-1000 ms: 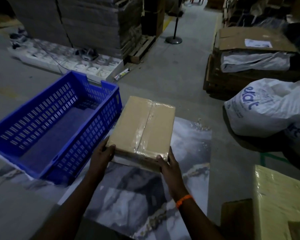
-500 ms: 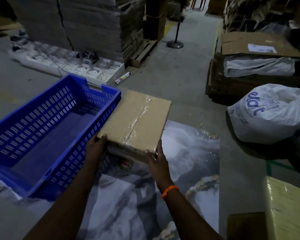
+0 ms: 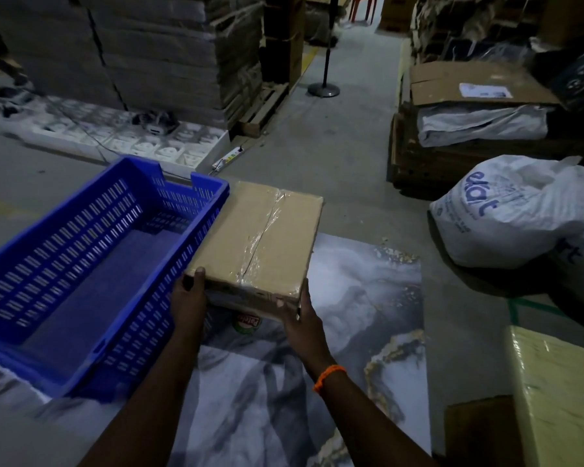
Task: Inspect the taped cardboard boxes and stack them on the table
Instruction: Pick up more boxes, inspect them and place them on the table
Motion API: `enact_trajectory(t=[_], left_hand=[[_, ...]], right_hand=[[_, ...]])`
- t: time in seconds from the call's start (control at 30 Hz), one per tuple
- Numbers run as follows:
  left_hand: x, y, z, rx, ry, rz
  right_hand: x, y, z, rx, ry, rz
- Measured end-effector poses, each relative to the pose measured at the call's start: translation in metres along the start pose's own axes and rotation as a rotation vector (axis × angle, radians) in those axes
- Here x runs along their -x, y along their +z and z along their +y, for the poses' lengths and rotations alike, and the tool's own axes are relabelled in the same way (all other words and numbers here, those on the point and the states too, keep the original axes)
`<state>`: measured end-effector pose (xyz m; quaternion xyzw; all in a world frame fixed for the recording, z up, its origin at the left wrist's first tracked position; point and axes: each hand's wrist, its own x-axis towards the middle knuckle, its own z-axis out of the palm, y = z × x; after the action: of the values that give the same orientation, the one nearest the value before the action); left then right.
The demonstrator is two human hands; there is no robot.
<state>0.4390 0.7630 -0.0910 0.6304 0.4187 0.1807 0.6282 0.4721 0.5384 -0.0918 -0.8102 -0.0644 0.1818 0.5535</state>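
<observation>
Taped cardboard box (image 3: pixel 257 241), held over the marbled table (image 3: pixel 368 281) just beside the blue crate (image 3: pixel 81 264), tape seam upward, presumably for inspection. Left hand (image 3: pixel 188 298) and right hand (image 3: pixel 304 318) at the near corners, fingers (image 3: pixel 199 278) clasping the edges to steady it.

I see the left grip (image 3: pixel 188 298) and right grip (image 3: pixel 304 320) holding a taped cardboard box (image 3: pixel 257 237) beside a blue crate (image 3: pixel 142 335).

Dim light falls on a grey concrete floor (image 3: pixel 344 156), which runs as an aisle between tall cardboard stacks (image 3: pixel 169 48) on the left and a loaded pallet (image 3: pixel 418 163) on the right. Right of the marble-patterned table (image 3: pixel 368 281), white sacks (image 3: pixel 506 214) lie on the floor.
</observation>
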Motion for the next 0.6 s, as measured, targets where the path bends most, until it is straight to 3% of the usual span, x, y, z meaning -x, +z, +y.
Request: enact_trajectory(t=[0.17,0.27,0.37,0.6], left_hand=[[0.029,-0.004,-0.004,-0.162,-0.009,-0.052],[0.088,-0.005,-0.017,-0.477,0.248,-0.285],[0.145,0.002,-0.038,-0.74,0.388,-0.525],[0.266,0.03,-0.098,-0.891,0.503,-1.013]], right_hand=[[0.014,-0.017,0.008,0.25,0.004,-0.086],[0.039,-0.039,0.034,0.477,0.023,-0.112],[0.085,-0.063,0.056,0.539,0.082,-0.035],[0.238,-0.106,0.142,0.564,0.27,0.142]])
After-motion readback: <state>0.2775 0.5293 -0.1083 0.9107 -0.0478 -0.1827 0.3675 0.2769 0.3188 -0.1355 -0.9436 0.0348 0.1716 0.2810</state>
